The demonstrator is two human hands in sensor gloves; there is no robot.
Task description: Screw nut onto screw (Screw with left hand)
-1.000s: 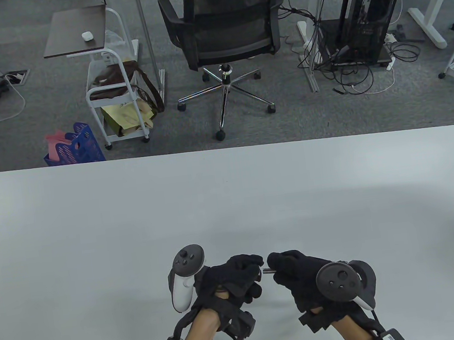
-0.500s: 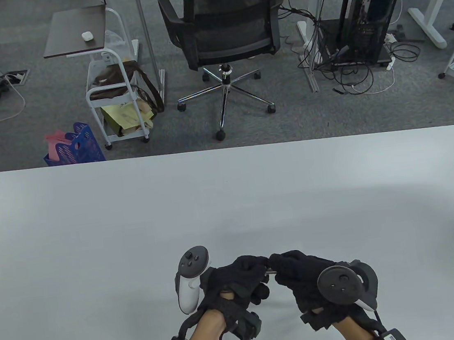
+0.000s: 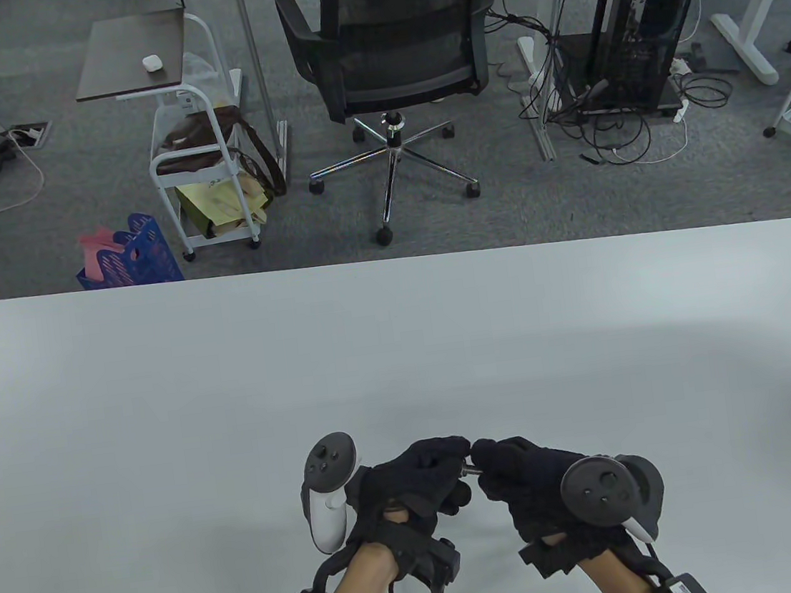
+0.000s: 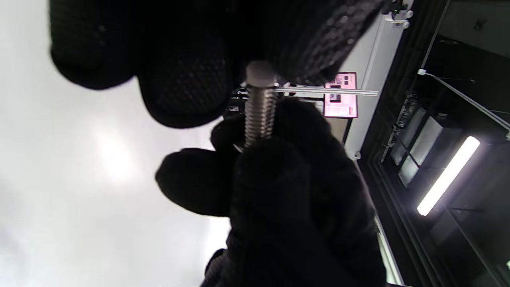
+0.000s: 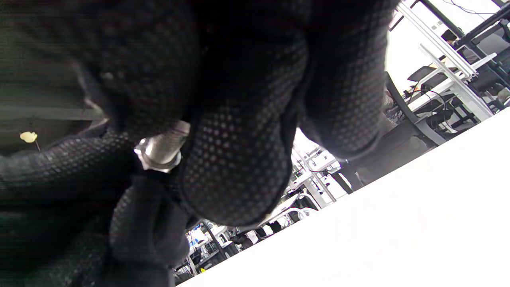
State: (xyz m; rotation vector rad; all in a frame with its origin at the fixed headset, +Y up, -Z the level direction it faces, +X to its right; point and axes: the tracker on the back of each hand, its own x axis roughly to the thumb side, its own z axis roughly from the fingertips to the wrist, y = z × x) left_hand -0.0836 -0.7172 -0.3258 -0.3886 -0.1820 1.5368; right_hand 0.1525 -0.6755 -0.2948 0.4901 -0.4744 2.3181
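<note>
While both my gloved hands meet low over the near middle of the white tabletop (image 3: 402,353), my left hand (image 3: 408,486) and my right hand (image 3: 534,485) sit fingertip to fingertip with a short run of bare metal showing between them. That metal is the screw (image 3: 470,469), lying roughly level from one hand to the other, lifted clear of the tabletop. From the left wrist view the screw (image 4: 259,113) stands out sharply: a silver threaded shaft with a smooth rounded end near my left fingers (image 4: 183,79), its other end buried in my right hand's fingers (image 4: 279,187). My right grip is closed narrow around the screw. In the right wrist view a hexagonal nut (image 5: 157,157) sits on the threaded shaft, with dark glove fabric pressed against it on both sides. My left grip is pinched narrow at the screw's free end, on the nut as far as I can judge, though the fingers cover the contact. A white tracker (image 3: 327,492) rides the back of my left hand and a dark one (image 3: 607,490) the back of my right. Beyond the tabletop's far edge stands a black office chair (image 3: 401,51) on grey carpet
</note>
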